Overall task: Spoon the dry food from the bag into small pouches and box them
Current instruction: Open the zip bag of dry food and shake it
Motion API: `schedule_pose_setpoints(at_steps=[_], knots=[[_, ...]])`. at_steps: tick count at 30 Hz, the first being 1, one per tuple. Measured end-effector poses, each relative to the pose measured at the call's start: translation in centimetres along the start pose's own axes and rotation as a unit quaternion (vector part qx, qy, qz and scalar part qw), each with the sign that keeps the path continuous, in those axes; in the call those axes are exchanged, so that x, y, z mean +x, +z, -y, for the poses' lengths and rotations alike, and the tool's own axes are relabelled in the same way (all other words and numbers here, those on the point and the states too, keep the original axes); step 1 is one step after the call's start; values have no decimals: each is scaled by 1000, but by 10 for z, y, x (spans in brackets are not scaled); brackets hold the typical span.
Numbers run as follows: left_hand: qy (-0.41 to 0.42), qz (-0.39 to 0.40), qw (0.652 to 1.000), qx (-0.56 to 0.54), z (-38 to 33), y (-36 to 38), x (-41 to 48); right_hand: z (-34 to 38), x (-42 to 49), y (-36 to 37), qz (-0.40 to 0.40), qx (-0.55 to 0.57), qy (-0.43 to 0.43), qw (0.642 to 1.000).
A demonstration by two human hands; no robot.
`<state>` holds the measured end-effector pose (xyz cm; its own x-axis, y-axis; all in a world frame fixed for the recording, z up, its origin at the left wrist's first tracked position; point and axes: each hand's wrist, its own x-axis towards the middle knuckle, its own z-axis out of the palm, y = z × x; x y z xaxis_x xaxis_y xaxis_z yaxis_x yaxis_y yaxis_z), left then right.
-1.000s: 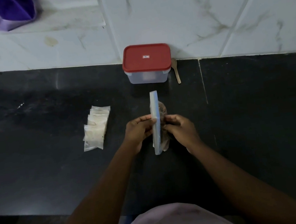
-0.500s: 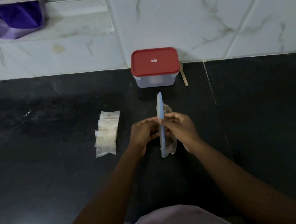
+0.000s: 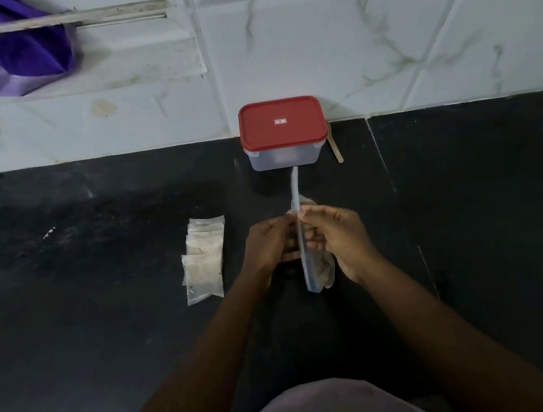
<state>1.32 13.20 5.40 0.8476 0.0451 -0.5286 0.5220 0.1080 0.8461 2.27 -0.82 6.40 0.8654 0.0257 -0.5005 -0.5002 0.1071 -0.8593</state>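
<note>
L hand (image 3: 268, 245), R hand (image 3: 340, 235) pinch bag (image 3: 321, 270) edge-on; contents unclear, spoon (image 3: 336, 151) part-hidden.

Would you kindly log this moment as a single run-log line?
left hand: pinching bag; right hand: pinching bag; bag: upright, edge-on; box: red lid on; pouches: piled left of hands; spoon: beside box

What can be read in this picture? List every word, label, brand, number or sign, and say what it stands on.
Small red-and-white label in the middle of the red lid of the box: it bears print, but it is too small and blurred to read.
Bag: no legible print.
Small pouches: no print visible.
No other text, number or sign shows.
</note>
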Motion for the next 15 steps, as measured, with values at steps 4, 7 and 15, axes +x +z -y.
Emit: schedule_pose_setpoints(at_steps=[4,7,15], knots=[[-12,15,999,33,-3,1,1,3,-3,-2,8,8,4,1000],[-9,27,999,44,-2,3,1,2,-3,-3,-7,-42,-11,999],[12,23,1000,1,-2,2,-5,6,-3,-6,-22,-123,-24,992]])
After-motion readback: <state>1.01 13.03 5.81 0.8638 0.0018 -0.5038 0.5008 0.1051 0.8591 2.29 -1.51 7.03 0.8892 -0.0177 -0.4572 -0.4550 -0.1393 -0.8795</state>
